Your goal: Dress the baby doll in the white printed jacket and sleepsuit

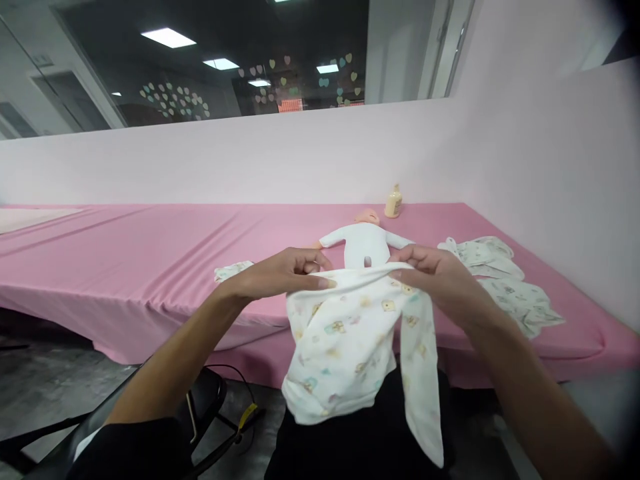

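A white baby shirt (345,340) printed with small bears hangs in front of the table, stretched between my two hands. My left hand (297,270) pinches its upper edge at the left, thumb on the near side. At the right, my right hand (425,267) grips the same edge, and one long sleeve dangles below it. Just beyond the shirt a baby doll (367,240) in a white top lies on its back on the table, arms spread. The shirt and my hands hide its lower part.
Pink cloth covers the long table (150,253) along the wall. Patterned baby clothes (515,300) lie at the right, and a small folded cloth (233,270) lies left. A cream pump bottle (393,202) stands behind the doll. A black chair (200,393) is at lower left.
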Demonstrator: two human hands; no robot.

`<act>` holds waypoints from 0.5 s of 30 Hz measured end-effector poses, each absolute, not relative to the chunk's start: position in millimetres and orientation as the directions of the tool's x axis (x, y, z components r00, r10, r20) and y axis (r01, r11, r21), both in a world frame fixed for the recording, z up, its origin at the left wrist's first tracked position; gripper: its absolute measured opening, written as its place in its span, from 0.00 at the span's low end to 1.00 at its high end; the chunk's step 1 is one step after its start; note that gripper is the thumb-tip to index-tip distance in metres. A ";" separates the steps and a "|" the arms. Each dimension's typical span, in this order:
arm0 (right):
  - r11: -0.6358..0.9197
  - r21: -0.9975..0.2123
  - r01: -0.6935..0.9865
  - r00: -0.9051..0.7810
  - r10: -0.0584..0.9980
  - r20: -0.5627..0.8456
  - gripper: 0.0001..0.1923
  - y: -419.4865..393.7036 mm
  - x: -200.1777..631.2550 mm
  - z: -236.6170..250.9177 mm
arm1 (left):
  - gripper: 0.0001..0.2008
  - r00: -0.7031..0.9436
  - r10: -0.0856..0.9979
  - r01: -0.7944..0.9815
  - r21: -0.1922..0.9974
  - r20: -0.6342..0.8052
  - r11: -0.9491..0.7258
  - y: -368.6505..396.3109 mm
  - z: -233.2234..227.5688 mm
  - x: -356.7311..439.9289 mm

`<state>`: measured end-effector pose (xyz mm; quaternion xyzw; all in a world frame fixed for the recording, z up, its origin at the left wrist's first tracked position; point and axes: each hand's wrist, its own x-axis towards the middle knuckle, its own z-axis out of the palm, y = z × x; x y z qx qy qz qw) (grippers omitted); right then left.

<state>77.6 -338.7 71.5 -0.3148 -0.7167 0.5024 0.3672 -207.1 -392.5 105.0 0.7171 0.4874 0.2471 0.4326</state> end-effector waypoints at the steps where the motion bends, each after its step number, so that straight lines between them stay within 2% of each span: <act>1: 0.282 -0.958 0.060 -0.534 0.820 0.208 0.11 -332.9 82.0 73.9 | 0.14 0.385 0.920 0.510 0.848 -0.073 -0.146 -389.0 104.1 -215.8; 4: 0.295 -0.953 0.071 -0.551 0.808 0.209 0.15 -313.1 94.3 79.8 | 0.16 0.312 0.950 0.599 0.783 -0.033 -0.170 -379.8 104.4 -241.0; 8: 0.377 -0.903 0.206 -0.488 0.839 0.239 0.18 -278.4 105.7 85.4 | 0.20 0.187 0.978 0.690 0.696 0.094 -0.199 -366.5 110.8 -267.5; 12: 0.429 -0.841 0.330 -0.491 0.839 0.235 0.21 -243.4 109.7 93.4 | 0.20 0.060 0.967 0.673 0.706 0.247 -0.222 -347.5 121.5 -280.2; 15: 0.495 -0.771 0.400 -0.543 0.806 0.236 0.19 -231.7 108.2 99.5 | 0.19 0.005 0.937 0.620 0.734 0.348 -0.276 -333.7 127.8 -281.7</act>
